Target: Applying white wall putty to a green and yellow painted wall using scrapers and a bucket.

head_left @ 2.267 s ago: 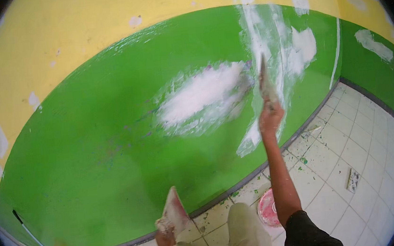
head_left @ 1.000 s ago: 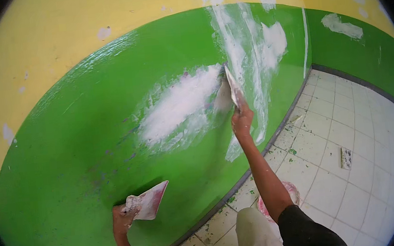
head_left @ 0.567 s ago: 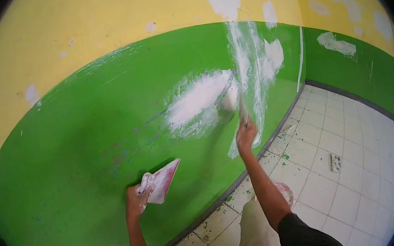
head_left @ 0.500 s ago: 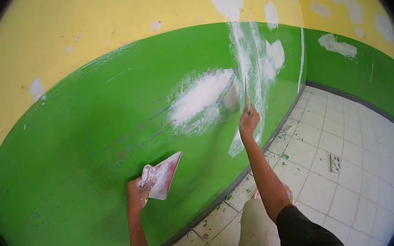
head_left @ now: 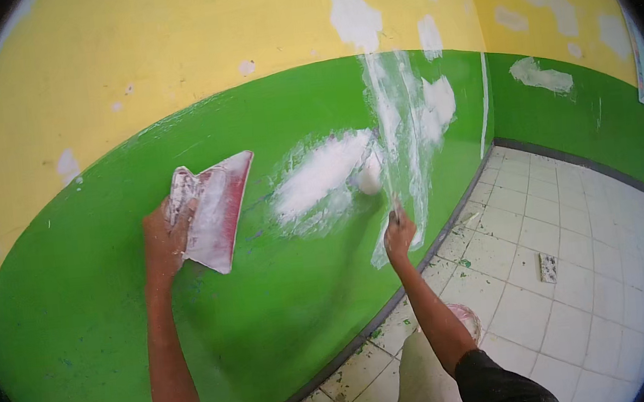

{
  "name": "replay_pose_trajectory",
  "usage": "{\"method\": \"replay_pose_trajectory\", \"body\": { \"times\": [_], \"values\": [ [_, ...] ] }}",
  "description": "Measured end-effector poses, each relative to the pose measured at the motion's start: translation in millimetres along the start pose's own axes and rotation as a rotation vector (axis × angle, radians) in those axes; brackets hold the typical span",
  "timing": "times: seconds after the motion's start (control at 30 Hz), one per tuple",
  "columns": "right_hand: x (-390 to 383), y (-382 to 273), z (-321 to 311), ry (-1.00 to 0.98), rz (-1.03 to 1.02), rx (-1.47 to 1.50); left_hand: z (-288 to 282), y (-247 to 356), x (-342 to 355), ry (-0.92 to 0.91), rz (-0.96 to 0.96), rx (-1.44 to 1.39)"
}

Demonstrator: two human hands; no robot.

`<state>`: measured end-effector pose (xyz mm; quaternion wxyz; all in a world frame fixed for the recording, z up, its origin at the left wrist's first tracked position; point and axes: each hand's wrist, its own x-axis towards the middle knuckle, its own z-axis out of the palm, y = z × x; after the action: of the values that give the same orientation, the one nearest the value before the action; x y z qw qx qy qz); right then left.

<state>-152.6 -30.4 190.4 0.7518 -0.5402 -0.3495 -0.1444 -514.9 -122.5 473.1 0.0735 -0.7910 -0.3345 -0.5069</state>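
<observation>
My left hand [head_left: 165,243] is closed round the grip of a wide putty spreader [head_left: 215,215], red and smeared with white filler, held up in front of the green wall [head_left: 99,300]. To the right, my right hand [head_left: 399,234] is closed on a narrow putty knife [head_left: 394,199], seen almost edge-on, close to the wall. Whether its blade touches the wall I cannot tell. Beside the knife lies a broad white filler patch [head_left: 323,174], and streaky filler [head_left: 412,134] runs down the wall from the yellow part.
A dark skirting strip [head_left: 331,371] edges the white tiled floor [head_left: 522,309], where green paint flakes lie. A small speckled block [head_left: 548,267] rests on the tiles. Behind my right forearm, a container with a pinkish rim [head_left: 469,318] shows partly. The yellow wall [head_left: 167,45] carries dried white patches.
My left hand has raised the spreader up and to the left, and its face is now turned more toward me. My right hand has moved lower with the putty knife. The view has shifted slightly.
</observation>
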Motion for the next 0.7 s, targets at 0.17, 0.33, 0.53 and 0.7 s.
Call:
{"method": "replay_pose_trajectory", "body": {
  "times": [0.17, 0.33, 0.53, 0.7],
  "values": [
    [37, 31, 46, 0.001, -0.007, 0.084, 23, -6, 11, 0.036, -0.004, 0.057],
    [-76, -7, 32, -0.191, -0.236, 0.193, 14, -11, 3, 0.069, 0.019, 0.195],
    [-29, -6, -4, -0.08, -0.057, 0.191, 16, -11, 4, 0.086, 0.055, 0.283],
    [28, 15, 30, -0.15, 0.181, 0.13, 27, -6, 7, 0.07, -0.056, 0.112]
  ]
}}
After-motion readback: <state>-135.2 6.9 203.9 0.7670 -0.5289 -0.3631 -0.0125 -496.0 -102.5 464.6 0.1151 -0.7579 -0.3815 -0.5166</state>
